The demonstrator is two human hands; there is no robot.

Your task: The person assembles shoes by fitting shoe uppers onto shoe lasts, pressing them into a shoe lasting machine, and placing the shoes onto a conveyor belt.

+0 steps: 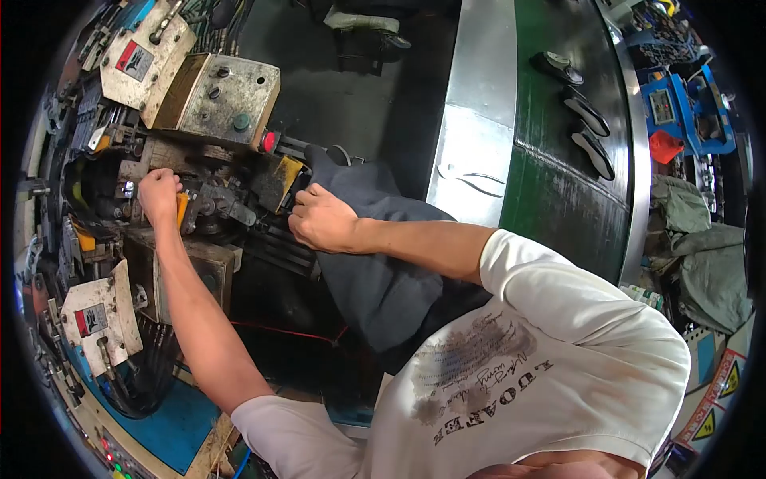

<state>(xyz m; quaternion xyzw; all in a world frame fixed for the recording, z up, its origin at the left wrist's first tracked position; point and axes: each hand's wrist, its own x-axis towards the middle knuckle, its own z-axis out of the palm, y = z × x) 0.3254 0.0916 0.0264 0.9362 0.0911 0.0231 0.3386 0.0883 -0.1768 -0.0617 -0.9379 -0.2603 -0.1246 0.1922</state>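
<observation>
At the machine's centre, my left hand (159, 195) has curled fingers beside a small metal fitting (128, 190); whatever it grips is hidden. A yellow-orange part (183, 211) lies just by its wrist. My right hand (323, 219) is closed next to a dark block with a yellow edge (275, 185), and its fingertips hide what they hold. Between the hands is a greasy metal clamp mechanism (219, 203). Dark trousers (383, 279) lie behind and below the right hand.
A worn control box (227, 100) with knobs and a red button (269, 142) stands above the hands. Pliers (472, 177) lie on a metal ledge (479, 80). Dark shoes (592, 152) rest on a green belt (550, 191). A stool (363, 24) is at the top.
</observation>
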